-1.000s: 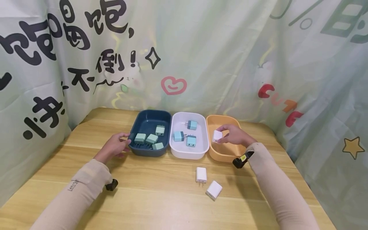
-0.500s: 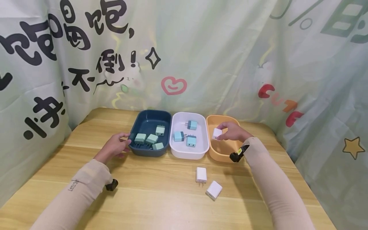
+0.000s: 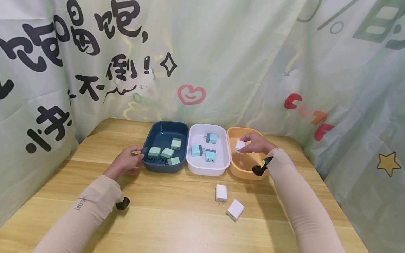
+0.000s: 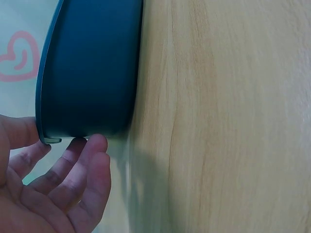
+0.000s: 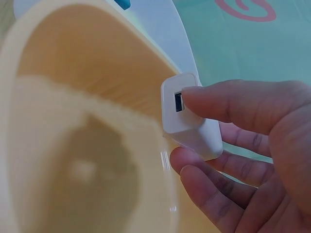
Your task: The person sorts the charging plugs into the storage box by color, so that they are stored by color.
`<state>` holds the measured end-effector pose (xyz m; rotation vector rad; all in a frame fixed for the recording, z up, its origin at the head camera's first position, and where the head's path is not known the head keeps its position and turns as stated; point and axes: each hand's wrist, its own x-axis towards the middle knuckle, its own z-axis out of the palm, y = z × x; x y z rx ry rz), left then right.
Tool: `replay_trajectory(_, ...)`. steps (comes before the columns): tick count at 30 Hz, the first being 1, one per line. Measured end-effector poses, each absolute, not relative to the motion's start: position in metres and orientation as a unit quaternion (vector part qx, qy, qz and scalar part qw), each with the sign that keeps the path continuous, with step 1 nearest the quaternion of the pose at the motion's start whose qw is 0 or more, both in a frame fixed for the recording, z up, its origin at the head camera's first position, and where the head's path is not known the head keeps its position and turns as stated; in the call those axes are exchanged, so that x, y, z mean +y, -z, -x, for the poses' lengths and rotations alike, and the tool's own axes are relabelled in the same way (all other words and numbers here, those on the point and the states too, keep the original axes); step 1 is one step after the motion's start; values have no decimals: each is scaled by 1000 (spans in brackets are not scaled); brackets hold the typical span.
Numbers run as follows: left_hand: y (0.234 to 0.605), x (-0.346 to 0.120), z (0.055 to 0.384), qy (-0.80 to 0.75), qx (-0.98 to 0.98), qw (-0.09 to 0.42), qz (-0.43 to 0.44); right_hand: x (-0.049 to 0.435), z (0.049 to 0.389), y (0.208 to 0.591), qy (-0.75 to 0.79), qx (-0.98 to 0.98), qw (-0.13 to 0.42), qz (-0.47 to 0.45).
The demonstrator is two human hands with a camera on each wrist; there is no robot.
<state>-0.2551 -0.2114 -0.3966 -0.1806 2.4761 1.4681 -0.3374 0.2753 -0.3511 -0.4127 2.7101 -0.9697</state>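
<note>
My right hand (image 3: 257, 144) holds a white USB charger (image 5: 187, 114) over the orange bin (image 3: 248, 173). In the right wrist view the thumb lies by its USB port, with fingers behind and below it. At the left, my left hand (image 3: 126, 161) grips the near-left rim of the dark blue bin (image 4: 92, 68), thumb at the rim and fingertips against the outer wall. Two more white chargers, one with prongs showing (image 3: 221, 193) and one turned askew (image 3: 235, 210), lie on the table in front of the bins.
Several pale green chargers (image 3: 167, 153) lie in the dark blue bin. Between the outer bins, a white bin (image 3: 207, 170) contains three light blue chargers (image 3: 210, 155). All bins stand side by side on the wooden table (image 3: 171, 214), before a printed curtain (image 3: 227, 70).
My right forearm has shifted slightly left, and the held charger has tilted and moved a little over the orange bin. My left hand stays at the dark blue bin.
</note>
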Motion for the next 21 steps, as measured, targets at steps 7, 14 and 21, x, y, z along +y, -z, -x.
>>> replay_trajectory(7, 398, -212, 255, -508, 851, 123, 57, 275, 339, 351, 339, 923, 115, 142)
replay_trajectory(14, 398, -212, 255, -506, 852, 122, 57, 279, 338, 353, 365, 912, 120, 146)
replay_trajectory(21, 399, -211, 255, -507, 851, 122, 58, 285, 332, 357, 403, 895, 114, 154)
